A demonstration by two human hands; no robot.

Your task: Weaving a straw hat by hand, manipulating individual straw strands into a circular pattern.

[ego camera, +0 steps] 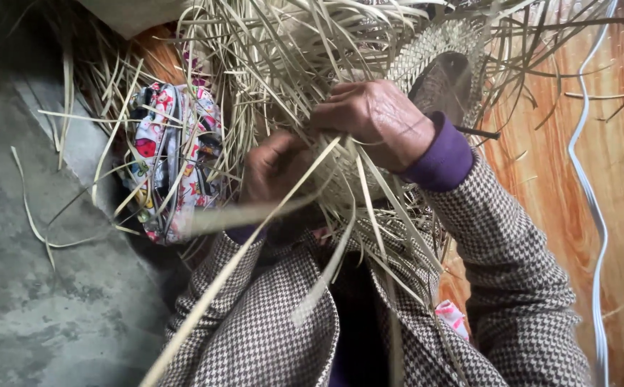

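Note:
A half-woven piece of pale straw (437, 43) rests on my lap, with many loose strands (276, 57) fanning out from it. My right hand (373, 118) lies on top of the strands, fingers curled and pinching some of them. My left hand (272, 165) sits lower, partly hidden behind strands, fingers closed around a few. One long strand (240, 258) runs diagonally down across my checked sleeves.
A colourful patterned cloth bag (172, 158) lies at the left among the strands. Grey concrete floor (32, 287) fills the left. An orange wood-grain surface (613, 179) stands at the right with a white cord (592, 215) running down it.

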